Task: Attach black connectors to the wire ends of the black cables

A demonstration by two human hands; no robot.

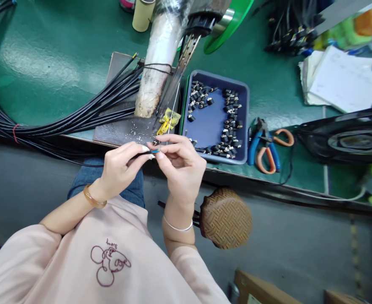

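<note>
My left hand [122,162] pinches a black cable [146,151] near its end, where thin coloured wires [155,150], one of them blue, stick out. The fingertips of my right hand [184,166] close around those wires from the other side. A small dark piece with metal [155,143] shows between the fingers; its kind is hard to make out. Just beyond the hands, a yellow clip-like piece [164,126] rests by a slim metal stand [181,63]. To the right, a blue-grey tray [209,126] holds many small black connectors [232,122] with metal pins.
A bundle of black cables [62,122] lies along the bench's left side. A white wrapped tube [156,71] hangs over a dark board [119,126]. Cutters [262,131], orange-handled scissors [268,158] and papers [341,80] lie right. A stool [226,217] stands below the bench edge.
</note>
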